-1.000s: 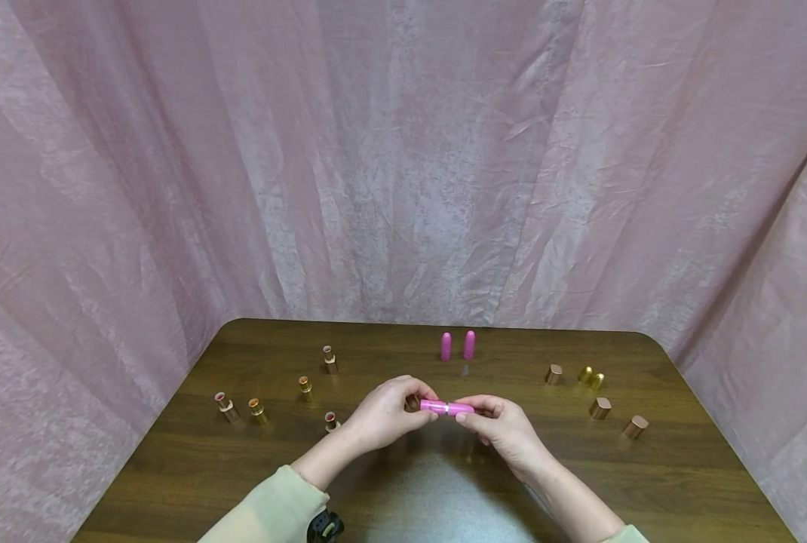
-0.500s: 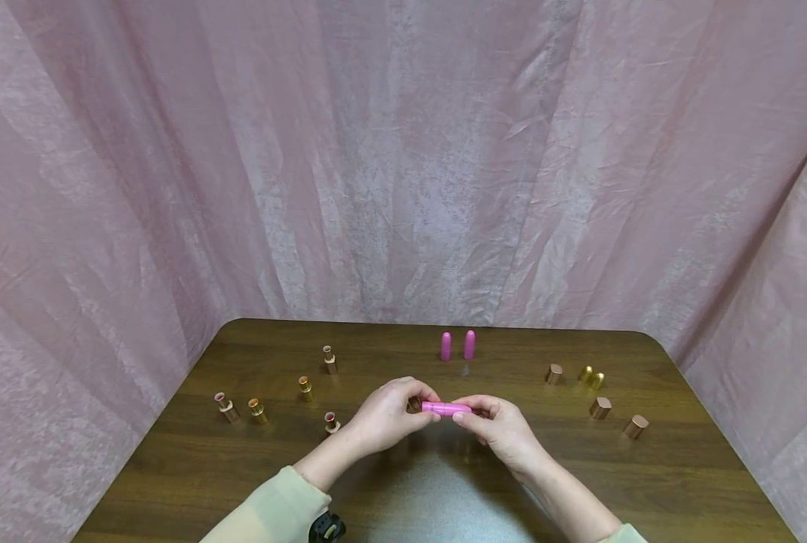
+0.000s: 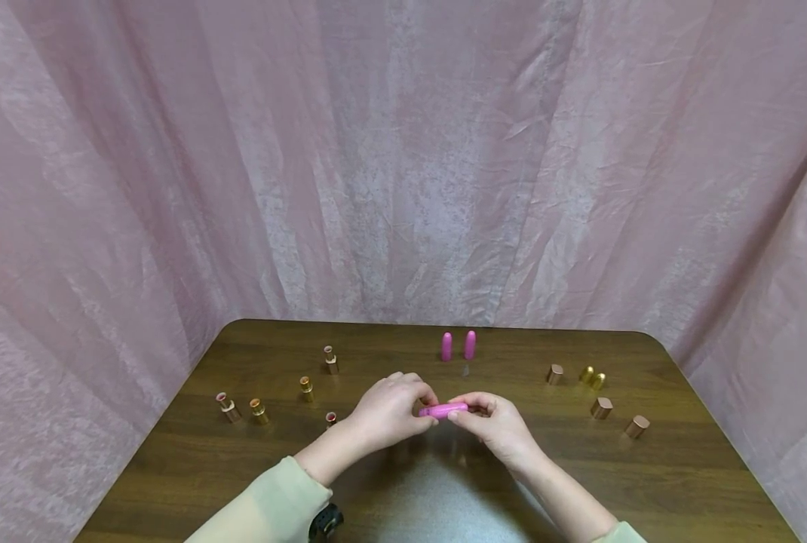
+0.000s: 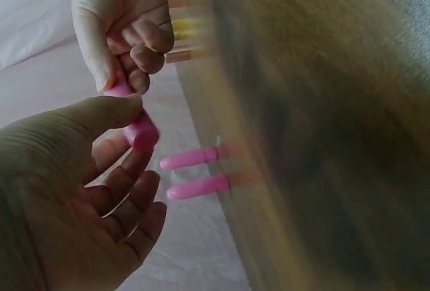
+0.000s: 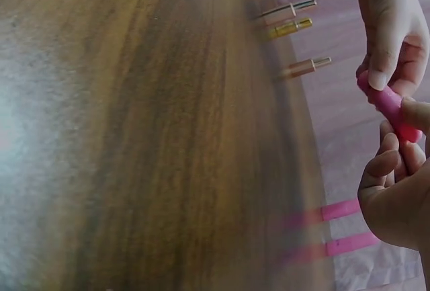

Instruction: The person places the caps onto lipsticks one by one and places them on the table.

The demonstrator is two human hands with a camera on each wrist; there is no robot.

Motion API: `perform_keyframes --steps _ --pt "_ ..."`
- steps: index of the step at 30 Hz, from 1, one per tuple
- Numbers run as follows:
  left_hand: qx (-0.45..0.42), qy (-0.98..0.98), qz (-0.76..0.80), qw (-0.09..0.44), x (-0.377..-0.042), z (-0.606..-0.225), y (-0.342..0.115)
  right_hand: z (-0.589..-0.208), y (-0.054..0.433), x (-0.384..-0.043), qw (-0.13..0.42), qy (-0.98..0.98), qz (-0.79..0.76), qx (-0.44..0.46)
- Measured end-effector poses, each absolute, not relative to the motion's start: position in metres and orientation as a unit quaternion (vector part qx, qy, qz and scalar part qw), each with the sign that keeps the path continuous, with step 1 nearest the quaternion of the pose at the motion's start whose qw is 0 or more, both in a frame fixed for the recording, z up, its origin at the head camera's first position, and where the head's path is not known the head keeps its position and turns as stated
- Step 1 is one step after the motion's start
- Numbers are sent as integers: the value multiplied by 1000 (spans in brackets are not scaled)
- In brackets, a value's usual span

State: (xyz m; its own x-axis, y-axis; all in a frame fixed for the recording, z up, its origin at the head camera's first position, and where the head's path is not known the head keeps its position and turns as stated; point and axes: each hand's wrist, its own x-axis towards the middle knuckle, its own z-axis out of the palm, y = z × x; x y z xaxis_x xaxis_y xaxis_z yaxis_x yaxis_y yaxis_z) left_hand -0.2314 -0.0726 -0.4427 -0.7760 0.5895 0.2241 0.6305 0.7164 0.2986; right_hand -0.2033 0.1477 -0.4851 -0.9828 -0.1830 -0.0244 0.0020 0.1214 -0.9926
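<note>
A pink lipstick tube (image 3: pixel 443 411) is held nearly level above the table, its two parts closed together. My left hand (image 3: pixel 388 413) pinches its left end between thumb and fingers. At the other end my right hand (image 3: pixel 501 431) grips the tube, thumb in front. In the left wrist view the flat end of the pink lipstick tube (image 4: pixel 142 134) shows beside my left thumb. Two more pink lipsticks, one left (image 3: pixel 447 347) and one right (image 3: pixel 470 345), stand upright beyond the hands.
Several uncapped lipsticks stand on the left, among them a gold one (image 3: pixel 259 411) and a rose-gold one (image 3: pixel 228 407). Rose-gold caps (image 3: pixel 602 408) and two small gold caps (image 3: pixel 586 375) stand at the right. A pink curtain (image 3: pixel 403 166) hangs behind the wooden table (image 3: pixel 675 475).
The silver band between the tube's two pink parts has vanished as they came together. The tube has tilted slightly, its right end higher, and my right hand has shifted a little left.
</note>
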Motion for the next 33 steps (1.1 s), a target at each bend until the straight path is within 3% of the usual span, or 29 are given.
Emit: perform_keyframes --steps 11,18,27,33 --pt "-337 -926 -169 25 -256 -434 -64 -476 157 -207 36 757 -646 -92" --pt "-265 -931 -247 -38 -289 -432 -74 -477 180 -207 9 793 -606 -64" --pt "-193 -934 -290 -81 -334 -431 -79 -481 200 -206 14 810 -584 -55" --pt "-158 -941 -284 -89 -351 -437 -70 -488 207 -207 -17 865 -496 -68"
